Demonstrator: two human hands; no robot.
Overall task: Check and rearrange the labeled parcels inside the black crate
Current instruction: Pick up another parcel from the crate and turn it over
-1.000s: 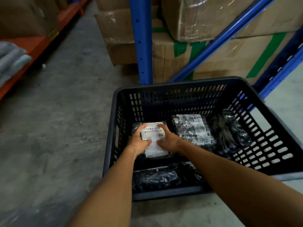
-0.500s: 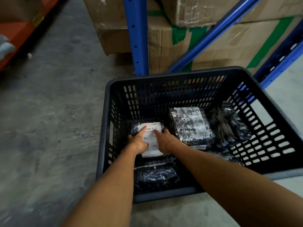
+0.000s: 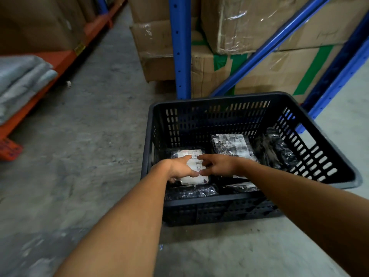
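A black slotted crate (image 3: 223,200) stands on the concrete floor. Inside at its left lies a dark parcel with a white barcode label (image 3: 194,165). My left hand (image 3: 178,168) grips the parcel's left side, thumb on the label. My right hand (image 3: 218,164) rests on its right side, fingers spread over the label's edge. A second wrapped parcel with a pale top (image 3: 232,145) lies in the middle. A shiny black parcel (image 3: 279,148) leans at the right wall. Another dark parcel (image 3: 191,191) lies along the near wall, partly hidden by my arms.
Blue rack uprights (image 3: 180,47) and a diagonal brace (image 3: 267,45) rise just behind the crate, with taped cardboard boxes (image 3: 249,23) stacked behind them. An orange shelf beam (image 3: 60,60) with folded grey fabric (image 3: 22,78) runs at the left. Open concrete floor (image 3: 79,146) lies between.
The camera view has swung left, so the crate sits further right in frame. Both hands stay on the labelled parcel; my right hand's fingers have loosened and spread.
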